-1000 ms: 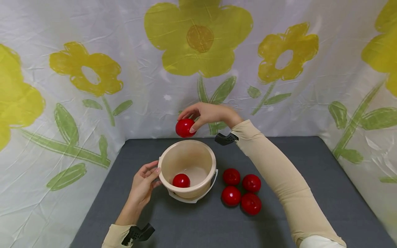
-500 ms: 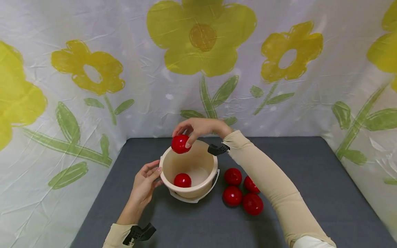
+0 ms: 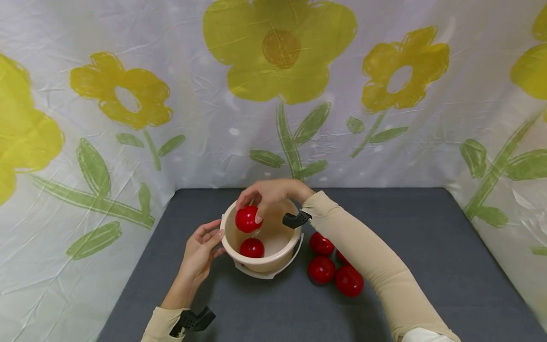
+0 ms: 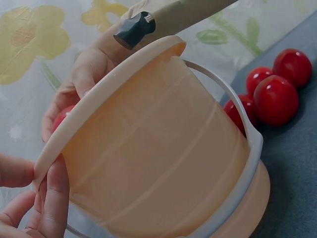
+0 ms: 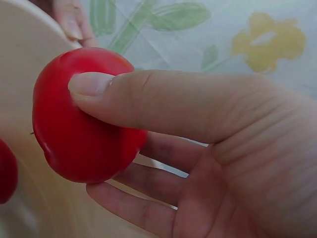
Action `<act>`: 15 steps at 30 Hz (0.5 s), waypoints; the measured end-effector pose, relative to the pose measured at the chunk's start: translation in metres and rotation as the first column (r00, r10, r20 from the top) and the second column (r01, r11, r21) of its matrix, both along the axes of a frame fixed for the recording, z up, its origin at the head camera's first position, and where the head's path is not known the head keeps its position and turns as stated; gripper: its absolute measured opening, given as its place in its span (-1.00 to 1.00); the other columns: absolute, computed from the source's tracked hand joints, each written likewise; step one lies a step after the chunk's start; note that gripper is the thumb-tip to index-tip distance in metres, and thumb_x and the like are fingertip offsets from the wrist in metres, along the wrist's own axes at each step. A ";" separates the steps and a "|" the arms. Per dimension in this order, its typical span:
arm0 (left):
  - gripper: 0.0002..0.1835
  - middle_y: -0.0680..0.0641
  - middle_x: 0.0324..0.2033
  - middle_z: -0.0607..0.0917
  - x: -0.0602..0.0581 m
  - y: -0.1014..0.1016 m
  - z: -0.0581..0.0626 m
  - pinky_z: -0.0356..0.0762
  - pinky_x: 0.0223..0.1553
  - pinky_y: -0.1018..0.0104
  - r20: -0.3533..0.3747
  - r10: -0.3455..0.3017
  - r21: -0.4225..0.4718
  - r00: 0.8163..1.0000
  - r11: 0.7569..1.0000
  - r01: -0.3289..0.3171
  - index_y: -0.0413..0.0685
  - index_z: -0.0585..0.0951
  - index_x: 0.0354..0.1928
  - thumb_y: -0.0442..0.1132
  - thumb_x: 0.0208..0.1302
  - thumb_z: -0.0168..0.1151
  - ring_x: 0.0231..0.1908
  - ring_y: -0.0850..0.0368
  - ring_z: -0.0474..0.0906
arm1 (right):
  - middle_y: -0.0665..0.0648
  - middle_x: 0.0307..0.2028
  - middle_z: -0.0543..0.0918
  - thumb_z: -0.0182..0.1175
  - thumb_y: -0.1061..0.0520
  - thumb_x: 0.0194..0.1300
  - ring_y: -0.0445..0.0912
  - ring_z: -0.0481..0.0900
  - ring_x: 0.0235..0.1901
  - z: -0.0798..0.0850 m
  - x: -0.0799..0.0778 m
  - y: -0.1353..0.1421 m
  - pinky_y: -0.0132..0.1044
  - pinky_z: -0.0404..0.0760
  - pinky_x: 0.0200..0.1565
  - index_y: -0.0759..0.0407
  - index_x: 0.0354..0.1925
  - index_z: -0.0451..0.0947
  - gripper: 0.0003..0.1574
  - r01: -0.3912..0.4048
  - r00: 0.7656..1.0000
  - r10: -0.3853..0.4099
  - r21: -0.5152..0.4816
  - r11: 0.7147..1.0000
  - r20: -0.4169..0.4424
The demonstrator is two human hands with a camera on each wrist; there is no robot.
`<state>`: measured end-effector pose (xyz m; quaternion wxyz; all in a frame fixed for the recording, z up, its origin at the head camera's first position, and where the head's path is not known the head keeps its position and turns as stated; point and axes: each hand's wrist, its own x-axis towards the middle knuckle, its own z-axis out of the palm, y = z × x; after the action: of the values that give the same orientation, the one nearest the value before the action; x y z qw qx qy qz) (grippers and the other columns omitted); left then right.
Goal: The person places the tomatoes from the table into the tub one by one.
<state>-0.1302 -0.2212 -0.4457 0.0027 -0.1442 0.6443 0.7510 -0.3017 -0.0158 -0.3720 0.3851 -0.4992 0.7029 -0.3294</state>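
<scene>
A cream bucket [image 3: 273, 262] with a white handle stands on the table, its mouth facing up. My left hand [image 3: 198, 251] grips its left rim, and the left wrist view shows the thumb on one side of the rim [image 4: 106, 91] and fingers on the other. Inside the mouth, my right hand [image 3: 271, 194] holds a glossy red apple [image 3: 248, 219] between thumb and fingers. A thin dark stem shows on that apple [image 5: 84, 144] in the right wrist view. Below it, another red apple [image 3: 252, 248] lies on the bucket's bottom.
Several red apples [image 3: 321, 270] lie grouped on the dark grey table [image 3: 273, 308] to the right of the bucket, partly hidden by the right sleeve [image 3: 367, 256]. Behind the table hangs a white curtain [image 3: 213, 142] printed with yellow flowers.
My right hand has come down with its apple from above the far rim into the bucket's mouth. My left hand has kept its grip on the rim.
</scene>
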 end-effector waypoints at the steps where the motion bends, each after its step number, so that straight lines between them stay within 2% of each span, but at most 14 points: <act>1: -0.55 0.09 -0.26 0.69 0.000 0.000 0.000 0.69 -0.32 0.37 -0.005 -0.002 -0.003 1.000 1.000 0.002 -0.17 0.38 0.27 -0.40 0.38 0.16 -0.26 0.21 0.67 | 0.15 0.16 0.60 0.41 0.22 0.09 -0.03 0.57 0.11 -0.002 0.001 -0.001 -0.22 0.65 0.10 0.13 0.22 0.48 -0.30 -0.005 1.000 0.005 0.003 1.000 0.007; 6: -0.55 0.10 -0.27 0.69 0.000 0.000 0.000 0.69 -0.33 0.35 -0.022 0.002 0.007 1.000 1.000 -0.002 -0.21 0.37 0.26 -0.41 0.36 0.18 -0.27 0.22 0.67 | 0.14 0.16 0.60 0.40 0.25 0.09 -0.03 0.58 0.07 -0.011 0.005 -0.003 -0.21 0.67 0.07 0.11 0.22 0.49 -0.31 0.002 0.998 -0.005 0.035 0.999 0.062; 12: -0.53 0.14 -0.31 0.69 0.000 0.001 0.001 0.68 -0.33 0.36 -0.021 0.000 0.016 1.000 1.000 0.001 -0.24 0.35 0.28 -0.42 0.36 0.19 -0.28 0.24 0.66 | 0.13 0.12 0.61 0.37 0.35 0.08 -0.04 0.57 0.06 -0.021 0.011 -0.003 -0.21 0.65 0.08 0.12 0.18 0.51 -0.34 0.043 0.982 -0.056 0.075 0.996 0.182; 15: -0.51 0.15 -0.31 0.70 0.000 0.001 0.001 0.68 -0.33 0.36 -0.018 -0.002 0.017 1.000 1.000 0.003 -0.24 0.35 0.28 -0.41 0.36 0.20 -0.29 0.24 0.66 | 0.13 0.13 0.60 0.37 0.36 0.07 -0.06 0.56 0.07 -0.026 0.012 -0.004 -0.24 0.64 0.09 0.15 0.19 0.50 -0.33 0.031 0.982 -0.045 0.078 0.996 0.183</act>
<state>-0.1300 -0.2203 -0.4447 -0.0010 -0.1365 0.6379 0.7579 -0.2892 -0.0202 -0.3977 0.4608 -0.4382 0.6853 -0.3550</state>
